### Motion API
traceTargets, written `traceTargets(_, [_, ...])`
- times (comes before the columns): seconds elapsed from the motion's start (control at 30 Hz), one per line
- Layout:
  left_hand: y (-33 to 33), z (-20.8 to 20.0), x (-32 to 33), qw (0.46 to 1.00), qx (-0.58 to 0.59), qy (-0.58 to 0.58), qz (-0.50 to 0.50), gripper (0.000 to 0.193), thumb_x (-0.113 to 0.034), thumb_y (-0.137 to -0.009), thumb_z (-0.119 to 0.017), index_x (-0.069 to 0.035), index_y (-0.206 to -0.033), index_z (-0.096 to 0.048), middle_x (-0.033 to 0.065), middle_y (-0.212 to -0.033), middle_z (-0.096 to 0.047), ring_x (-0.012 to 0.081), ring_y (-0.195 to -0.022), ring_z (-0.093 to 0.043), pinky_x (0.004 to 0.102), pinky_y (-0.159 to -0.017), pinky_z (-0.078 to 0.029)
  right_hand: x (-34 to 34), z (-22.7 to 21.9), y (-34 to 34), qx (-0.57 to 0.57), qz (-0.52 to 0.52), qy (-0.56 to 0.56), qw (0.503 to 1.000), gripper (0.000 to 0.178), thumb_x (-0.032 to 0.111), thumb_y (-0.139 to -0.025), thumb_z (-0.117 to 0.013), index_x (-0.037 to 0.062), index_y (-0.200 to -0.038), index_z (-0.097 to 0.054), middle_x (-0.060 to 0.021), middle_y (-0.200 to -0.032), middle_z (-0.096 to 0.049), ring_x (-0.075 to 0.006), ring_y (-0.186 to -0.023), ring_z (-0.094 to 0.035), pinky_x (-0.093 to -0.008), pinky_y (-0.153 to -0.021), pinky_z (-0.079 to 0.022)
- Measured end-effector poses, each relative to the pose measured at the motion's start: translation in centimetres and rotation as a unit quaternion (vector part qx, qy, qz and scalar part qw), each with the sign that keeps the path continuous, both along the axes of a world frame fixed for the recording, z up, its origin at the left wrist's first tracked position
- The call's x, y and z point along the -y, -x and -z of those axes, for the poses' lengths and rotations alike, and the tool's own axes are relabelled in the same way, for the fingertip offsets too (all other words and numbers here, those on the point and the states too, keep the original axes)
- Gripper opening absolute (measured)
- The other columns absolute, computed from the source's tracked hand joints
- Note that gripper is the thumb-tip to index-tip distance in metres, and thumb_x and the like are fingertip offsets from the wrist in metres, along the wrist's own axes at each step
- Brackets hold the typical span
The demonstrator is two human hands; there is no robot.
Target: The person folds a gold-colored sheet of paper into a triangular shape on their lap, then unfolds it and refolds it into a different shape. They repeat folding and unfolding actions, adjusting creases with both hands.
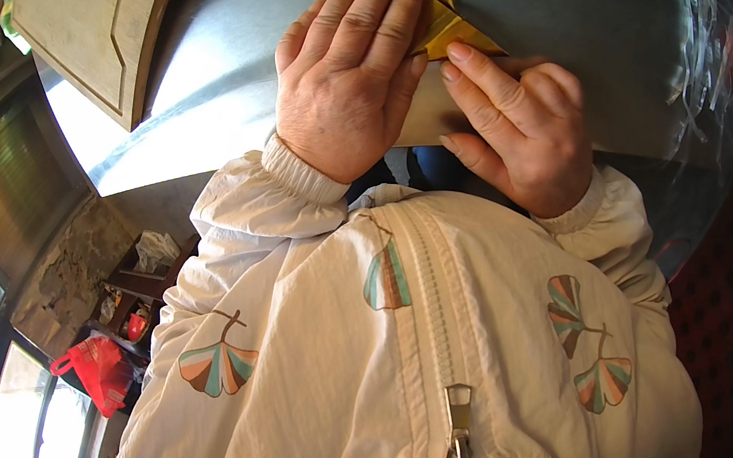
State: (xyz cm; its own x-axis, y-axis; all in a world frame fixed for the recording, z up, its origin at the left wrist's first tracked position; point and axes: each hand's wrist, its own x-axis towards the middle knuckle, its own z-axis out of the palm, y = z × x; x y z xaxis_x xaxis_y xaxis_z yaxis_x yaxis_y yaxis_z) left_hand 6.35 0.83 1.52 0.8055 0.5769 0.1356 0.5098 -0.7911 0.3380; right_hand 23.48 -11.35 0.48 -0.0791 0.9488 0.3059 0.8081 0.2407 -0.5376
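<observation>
- Nearest the camera is the person's own white zip jacket (386, 351), printed with fan-shaped leaves; both cuffs run up from it to the hands at the table edge.
- The right hand (524, 132) is loosely curled, its forefinger stretched out with the tip pressed down on the gold sheet (439, 21); the other fingers are folded in and grip nothing that I can see.
- The left hand (354, 87) lies nearly flat, fingers together, palm down on the same sheet, pinning it rather than clasping it.
- The gold sheet sits on the grey metal tabletop (223, 50), just past the hands and partly under them, with folded corners showing at the top edge of the view.
- Judging from this, a fold is being pressed: one hand holds the layers steady while the forefinger works the crease. The next move seems to call for firm, even pressure along the fold line with the layers kept from slipping.
- Left of the hands, further off, a pale wooden board (105, 31) rests on the tabletop.
- Containers: a red bag (101, 367) sits on the floor at lower left, near a low shelf (141, 289) of small items. What the bag holds is probably hidden; the fisheye rim blurs it too much to say.
</observation>
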Motion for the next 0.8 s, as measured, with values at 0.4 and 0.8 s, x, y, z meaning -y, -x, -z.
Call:
traceTargets(0.4, [-0.26, 0.14, 0.24, 1.0, 0.006, -0.018, -0.014, 0.05, -0.02, -0.087, -0.065, -0.008, -0.135, -0.057, 0.0113, -0.143, -0.052, 0.0275, -0.133, -0.048, 0.0399, -0.106, -0.037, -0.06, -0.08, 0.02, -0.015, 0.009, 0.015, 1.0, 0.047, 0.027, -0.078, -0.073, 0.0054, -0.119, -0.069, -0.0043, -0.132, -0.061, -0.0162, -0.08, -0.057, -0.0331, -0.088, -0.041])
traceTargets(0.8, [-0.28, 0.49, 0.3, 0.999, 0.005, -0.047, -0.019, 0.056, -0.024, -0.08, -0.073, -0.01, -0.132, -0.059, 0.0083, -0.141, -0.053, 0.0241, -0.13, -0.051, 0.041, -0.104, -0.04, -0.21, -0.05, 0.18, -0.021, 0.019, 0.018, 0.999, 0.048, 0.027, -0.077, -0.074, 0.0046, -0.119, -0.068, -0.0045, -0.134, -0.06, -0.0156, -0.081, -0.058, -0.0324, -0.088, -0.042])
